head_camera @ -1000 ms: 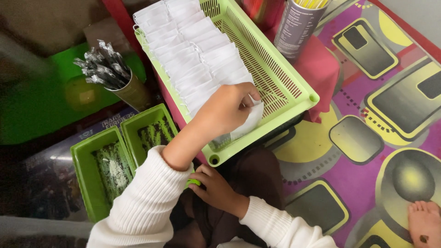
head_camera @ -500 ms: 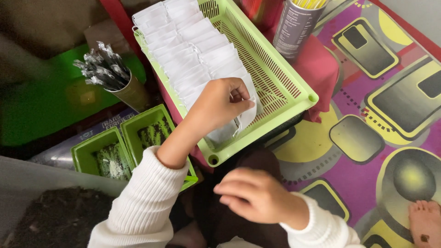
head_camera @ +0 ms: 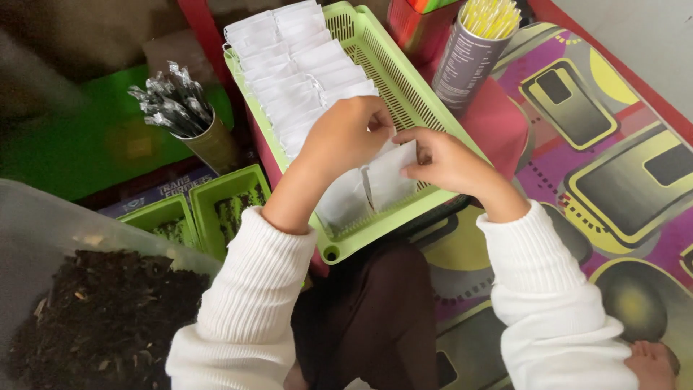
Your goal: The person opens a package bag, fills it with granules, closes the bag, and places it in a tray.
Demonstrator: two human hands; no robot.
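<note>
Floor: patterned purple-and-yellow mat (head_camera: 613,130) under everything; person sits on it, dark-clothed lap at bottom centre, white sleeves.
Near left: clear plastic tub (head_camera: 43,217) of dark soil (head_camera: 94,318), close by the left elbow.
Beside tub: two small green trays (head_camera: 216,206), contents dark, too dim to tell.
Left hand (head_camera: 346,137): over the near end of the basket, fingers curled and pinching the top edge of the sachet.
Right hand (head_camera: 440,159): touching the same sachet from the right, thumb and fingers pressed on its upper corner.
Sachet (head_camera: 390,177): small white paper pouch, flat, rectangular, upright at the near end of the lime-green slotted basket (head_camera: 404,87), just in front of the packed row.
Row: white sachets (head_camera: 289,58) filed on edge, overlapping, along the basket's left half.
Handling note: judged best to keep both pinches near the top edge, light pressure, so thin paper stays flat and the row behind is not tipped.
Far left: cup of silver-wrapped sticks (head_camera: 177,108).
Far right: cylindrical can of yellow straws (head_camera: 476,50).
</note>
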